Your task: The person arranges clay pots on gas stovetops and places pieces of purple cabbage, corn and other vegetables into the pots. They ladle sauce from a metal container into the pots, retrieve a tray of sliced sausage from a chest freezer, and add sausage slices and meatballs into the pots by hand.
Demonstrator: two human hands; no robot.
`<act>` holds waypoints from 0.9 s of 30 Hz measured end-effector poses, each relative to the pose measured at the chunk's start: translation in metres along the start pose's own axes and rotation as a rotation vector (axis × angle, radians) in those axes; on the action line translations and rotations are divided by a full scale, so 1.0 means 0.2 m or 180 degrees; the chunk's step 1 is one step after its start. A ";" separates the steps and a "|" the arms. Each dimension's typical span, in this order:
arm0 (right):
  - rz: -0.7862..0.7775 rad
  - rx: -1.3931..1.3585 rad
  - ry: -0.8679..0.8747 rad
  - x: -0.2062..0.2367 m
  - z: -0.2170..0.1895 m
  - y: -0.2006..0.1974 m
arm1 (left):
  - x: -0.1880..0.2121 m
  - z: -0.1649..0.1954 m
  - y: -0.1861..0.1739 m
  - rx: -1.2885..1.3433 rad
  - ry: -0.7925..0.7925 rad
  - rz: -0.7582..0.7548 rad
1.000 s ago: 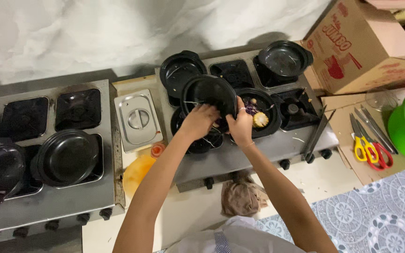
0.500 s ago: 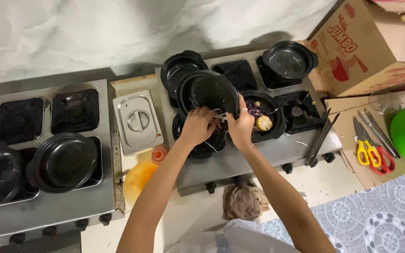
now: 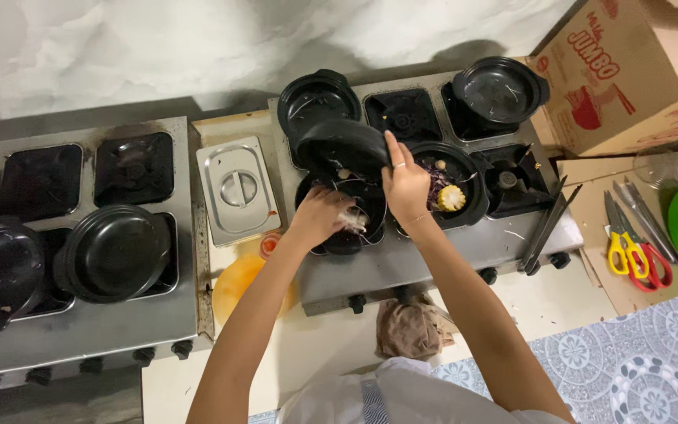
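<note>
Lid, black, now lifted and tilted in my right hand, fingers clamped on its rim, uncovering front-left pot where my left hand pinches pale food.

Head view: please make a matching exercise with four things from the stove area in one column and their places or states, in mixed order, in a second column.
Things:
1. black lid
2. piece of corn
3. scissors
4. steel container

Places or states:
A. lies on the cardboard right of the stove
B. held tilted by the right hand
C. stands closed between the two stoves
D. sits inside a black pot

Pairs: 1-B, 2-D, 3-A, 4-C
</note>
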State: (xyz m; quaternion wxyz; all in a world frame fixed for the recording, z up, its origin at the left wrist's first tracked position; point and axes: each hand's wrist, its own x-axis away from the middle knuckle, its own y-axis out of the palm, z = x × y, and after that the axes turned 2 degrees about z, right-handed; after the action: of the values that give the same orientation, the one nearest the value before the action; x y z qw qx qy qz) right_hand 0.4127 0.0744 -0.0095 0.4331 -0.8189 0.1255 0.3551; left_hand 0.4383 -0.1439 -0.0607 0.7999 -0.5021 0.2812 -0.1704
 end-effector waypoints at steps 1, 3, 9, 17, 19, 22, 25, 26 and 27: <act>0.0010 0.0014 0.0014 -0.01 0.00 0.00 | 0.01 -0.01 0.00 0.0132 -0.0033 0.0169; 0.0035 0.0050 0.0190 -0.02 0.00 0.01 | 0.00 -0.03 0.00 0.0408 -0.0099 0.0509; 0.0246 -0.0177 0.0184 -0.02 -0.07 0.00 | -0.23 -0.02 0.02 -0.0338 -0.0426 0.1019; 0.0231 -0.0258 0.0603 -0.05 -0.07 -0.02 | -0.13 0.01 0.05 0.0223 -0.0005 0.0128; 0.0308 -0.0122 0.0398 -0.06 -0.05 -0.02 | -0.07 0.00 0.03 0.0239 -0.0014 -0.0082; 0.0380 -0.0093 0.0637 -0.06 -0.03 -0.01 | -0.07 -0.01 -0.01 0.0407 -0.0131 0.0239; 0.0411 -0.0157 0.0633 -0.04 -0.04 -0.01 | -0.17 0.01 -0.02 0.0099 -0.0010 0.0966; 0.0382 -0.0203 0.0752 -0.03 -0.04 -0.02 | -0.21 0.03 -0.02 -0.0148 0.0072 0.1081; 0.0355 -0.0248 0.0869 -0.02 -0.05 -0.03 | -0.23 0.04 -0.01 -0.0395 0.0157 0.1199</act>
State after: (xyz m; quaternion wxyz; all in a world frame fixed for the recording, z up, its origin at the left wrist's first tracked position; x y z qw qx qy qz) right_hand 0.4164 0.0700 0.0007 0.3595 -0.8675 0.2146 0.2686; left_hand 0.4064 -0.1138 -0.0427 0.7780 -0.4846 0.3996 -0.0123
